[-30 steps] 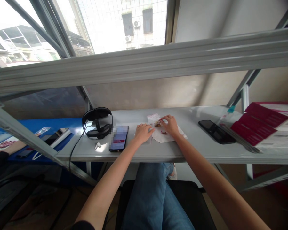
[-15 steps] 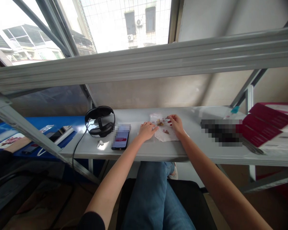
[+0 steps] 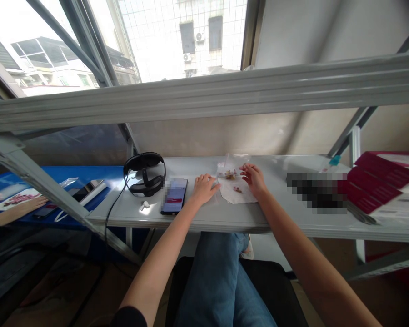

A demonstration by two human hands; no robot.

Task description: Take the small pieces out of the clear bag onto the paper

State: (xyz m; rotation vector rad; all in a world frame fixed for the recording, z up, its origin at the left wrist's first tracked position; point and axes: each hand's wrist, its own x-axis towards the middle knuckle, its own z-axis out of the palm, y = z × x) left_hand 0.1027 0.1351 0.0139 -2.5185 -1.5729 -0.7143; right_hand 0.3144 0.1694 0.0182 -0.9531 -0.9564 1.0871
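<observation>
To the left of the left hand's fingers, black headphones and a phone lie on the desk. The left hand lies flat, fingers loosely spread, touching the left edge of a white sheet. The right hand rests on the sheet, fingers slightly curled beside small brown pieces; whether it holds any, I cannot tell.

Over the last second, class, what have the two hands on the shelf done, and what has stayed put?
The right hand slid off the small beads to the right edge of the white sheet, baring them; its fingers look loosely open. The left hand stayed flat at the sheet's left edge. The phone, headset and red booklets kept their places.
</observation>
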